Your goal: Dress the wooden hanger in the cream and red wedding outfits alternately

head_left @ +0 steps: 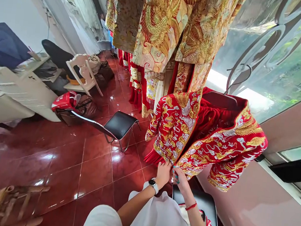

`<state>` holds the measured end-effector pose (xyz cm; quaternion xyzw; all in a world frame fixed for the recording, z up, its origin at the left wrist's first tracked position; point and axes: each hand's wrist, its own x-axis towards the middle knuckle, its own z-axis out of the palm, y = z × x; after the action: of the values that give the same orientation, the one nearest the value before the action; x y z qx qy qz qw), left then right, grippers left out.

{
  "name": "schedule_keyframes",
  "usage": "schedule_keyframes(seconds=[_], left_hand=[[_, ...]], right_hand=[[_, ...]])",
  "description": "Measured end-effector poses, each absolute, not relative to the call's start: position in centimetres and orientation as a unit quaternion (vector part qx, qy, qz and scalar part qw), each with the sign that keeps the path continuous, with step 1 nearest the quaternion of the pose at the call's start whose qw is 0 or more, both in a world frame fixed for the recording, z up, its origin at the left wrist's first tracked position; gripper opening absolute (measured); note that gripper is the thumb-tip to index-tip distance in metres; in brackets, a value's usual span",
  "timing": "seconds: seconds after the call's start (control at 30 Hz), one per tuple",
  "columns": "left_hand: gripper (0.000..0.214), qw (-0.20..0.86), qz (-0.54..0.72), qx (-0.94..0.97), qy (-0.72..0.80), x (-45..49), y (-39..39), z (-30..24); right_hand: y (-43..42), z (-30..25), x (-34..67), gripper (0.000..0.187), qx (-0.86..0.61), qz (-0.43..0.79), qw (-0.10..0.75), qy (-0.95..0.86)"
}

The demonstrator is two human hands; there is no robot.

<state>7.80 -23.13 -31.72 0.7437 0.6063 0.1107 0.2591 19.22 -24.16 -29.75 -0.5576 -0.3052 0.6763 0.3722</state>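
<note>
A red jacket (177,126), thickly embroidered in gold and silver, hangs on a hanger (221,98) hooked to the window's scrolled metalwork. Its front gapes at the top, and the two front edges come together at the bottom. There my left hand (163,173), with a watch on the wrist, pinches the hem beside the opening. My right hand (180,178), a red cord on its wrist, is closed on the other front edge, right against the left. Whatever small fastening may lie between the fingertips is hidden. Pleated red cloth (209,120) shows inside the jacket.
Several gold-embroidered garments (160,29) hang behind the jacket. A black chair (121,124) stands on the red tiled floor to the left. Another black seat (198,201) is below my hands. Left are a white chair (80,70) and desk; bamboo furniture (8,202) sits lower left.
</note>
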Motion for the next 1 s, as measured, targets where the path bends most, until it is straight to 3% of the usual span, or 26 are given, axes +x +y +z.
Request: schedule_keyframes(seconds=[0.23,0.53,0.8,1.0], left_hand=[[0.028,0.249,0.119,0.735,0.619,8.0,-22.8,-31.4],[0.035,0.241,0.164,0.745,0.599,9.8,-19.8,-28.9],[0.024,0.272,0.235,0.712,0.603,10.5,-19.1,-28.9],[0.017,0.21,0.237,0.736,0.599,11.6,-17.4,-25.7]], right_hand=[[-21.3,-27.1,20.5,0.047,-0.546,0.658,0.439,-0.275],[-21.1,-27.0,19.7,0.051,-0.57,0.635,0.453,-0.261],[-17.6,-19.9,22.6,0.037,-0.513,0.599,0.533,-0.306],[-18.2,-19.5,20.6,0.046,-0.535,0.553,0.566,-0.296]])
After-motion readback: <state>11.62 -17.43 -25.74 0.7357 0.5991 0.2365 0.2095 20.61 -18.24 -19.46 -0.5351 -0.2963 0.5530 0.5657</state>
